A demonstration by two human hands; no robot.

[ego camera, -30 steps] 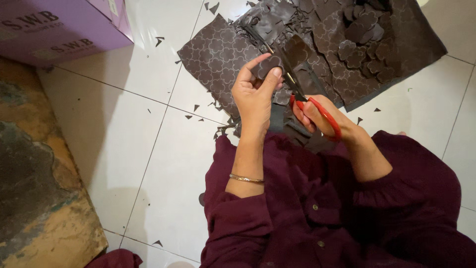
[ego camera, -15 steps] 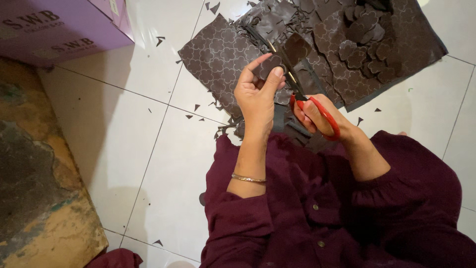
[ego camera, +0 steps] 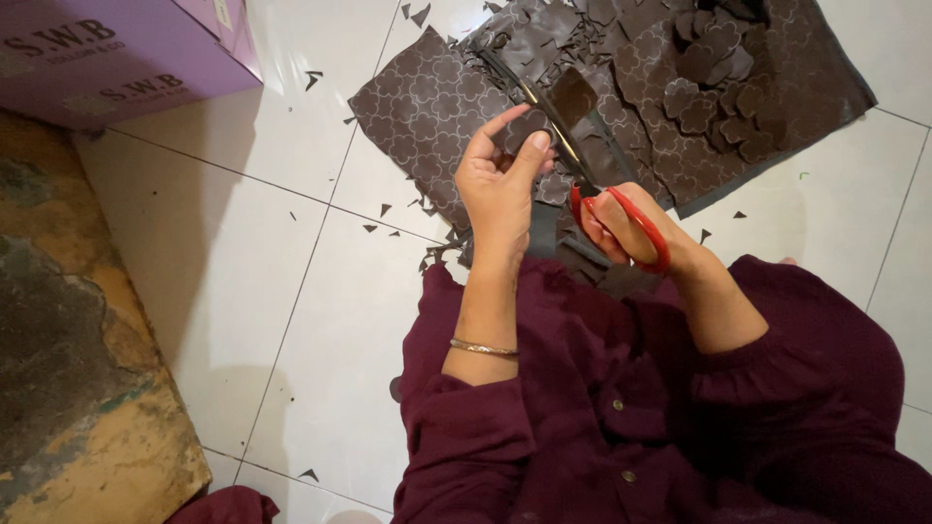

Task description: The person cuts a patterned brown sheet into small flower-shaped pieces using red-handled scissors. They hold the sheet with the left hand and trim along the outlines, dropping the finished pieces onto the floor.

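Two hands at work, head view. Left hand (ego camera: 500,180): pinches a small dark fabric piece (ego camera: 527,126) above the floor. Right hand (ego camera: 626,225): grips red-handled scissors (ego camera: 582,160), blades against the piece. Patterned brown cloth (ego camera: 427,107) spread on white tiles (ego camera: 243,252); cut shapes (ego camera: 718,92) heaped on it. Purple box (ego camera: 116,58) at upper left.

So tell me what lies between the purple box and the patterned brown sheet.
Head view: bare white floor tile with few dark offcuts between purple box and brown sheet.

Both hands (ego camera: 505,180) (ego camera: 626,223) raised, fingers curled, forearms bare.
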